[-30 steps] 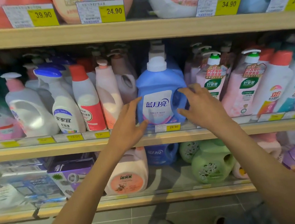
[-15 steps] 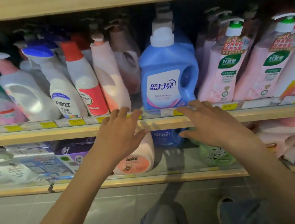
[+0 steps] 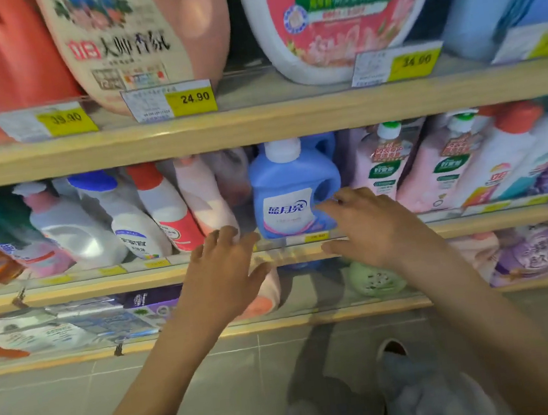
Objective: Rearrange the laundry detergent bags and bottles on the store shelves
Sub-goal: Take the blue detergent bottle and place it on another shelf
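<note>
Head view: your blue bottle [image 3: 292,184] stands upright at the front edge of the middle shelf [image 3: 491,219], label facing you, long axis vertical, cap just under the shelf above. It sits between a pink bottle [image 3: 206,198] on its left and a pump bottle [image 3: 381,166] on its right, close to both. Your right hand [image 3: 377,229] is the nearer one: its fingers [image 3: 329,205] are straight and apart, the foremost tip lying over the lower right of the label beside the handle hole, apparently touching, with the thumb down at the shelf edge. Nothing is gripped. Your left hand [image 3: 225,275] hangs below and left of the bottle, fingers spread, tips at the shelf's front rail and short of the bottle's base. From your fingers the bottle lies up and forward. I judge the handle side suits your right hand, with the left steadying the opposite flank.
</note>
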Demonstrator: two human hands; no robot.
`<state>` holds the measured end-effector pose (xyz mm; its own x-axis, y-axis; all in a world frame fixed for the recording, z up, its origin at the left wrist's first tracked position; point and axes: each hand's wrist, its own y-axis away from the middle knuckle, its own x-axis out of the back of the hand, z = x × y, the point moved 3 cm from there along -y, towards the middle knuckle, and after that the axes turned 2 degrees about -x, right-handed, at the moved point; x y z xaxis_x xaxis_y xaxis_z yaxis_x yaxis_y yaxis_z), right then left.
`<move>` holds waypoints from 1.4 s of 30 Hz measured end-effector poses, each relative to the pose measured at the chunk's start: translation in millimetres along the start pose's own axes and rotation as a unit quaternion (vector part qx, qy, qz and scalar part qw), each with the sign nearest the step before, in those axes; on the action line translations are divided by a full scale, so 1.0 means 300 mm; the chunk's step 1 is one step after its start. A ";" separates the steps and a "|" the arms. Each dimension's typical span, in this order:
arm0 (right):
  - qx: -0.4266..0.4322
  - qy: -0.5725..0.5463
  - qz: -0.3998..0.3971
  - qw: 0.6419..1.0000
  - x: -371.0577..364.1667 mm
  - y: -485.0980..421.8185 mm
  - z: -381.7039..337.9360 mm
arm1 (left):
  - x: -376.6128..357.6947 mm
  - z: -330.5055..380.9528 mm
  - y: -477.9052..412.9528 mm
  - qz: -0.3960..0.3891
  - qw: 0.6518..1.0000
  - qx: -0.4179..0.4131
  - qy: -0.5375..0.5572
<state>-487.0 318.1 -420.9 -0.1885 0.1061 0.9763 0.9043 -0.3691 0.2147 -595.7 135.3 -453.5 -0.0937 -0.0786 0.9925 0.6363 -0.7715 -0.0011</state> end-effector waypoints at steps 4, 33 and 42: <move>-0.008 -0.032 0.001 0.999 0.169 0.092 0.001 | 0.172 0.042 0.050 -0.012 0.999 0.001 -0.037; -0.083 -0.042 0.012 0.996 1.212 1.018 0.167 | 1.435 0.673 0.395 -0.046 0.994 -0.060 -0.075; -0.062 -0.053 0.029 0.996 1.332 1.226 0.329 | 1.548 0.892 0.480 -0.023 0.998 -0.009 -0.061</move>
<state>-192.1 315.8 45.6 -0.0903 0.1765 0.9802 0.8573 -0.4871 0.1666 -342.7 156.8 40.1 -0.0275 0.0341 0.9990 0.6190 -0.7842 0.0438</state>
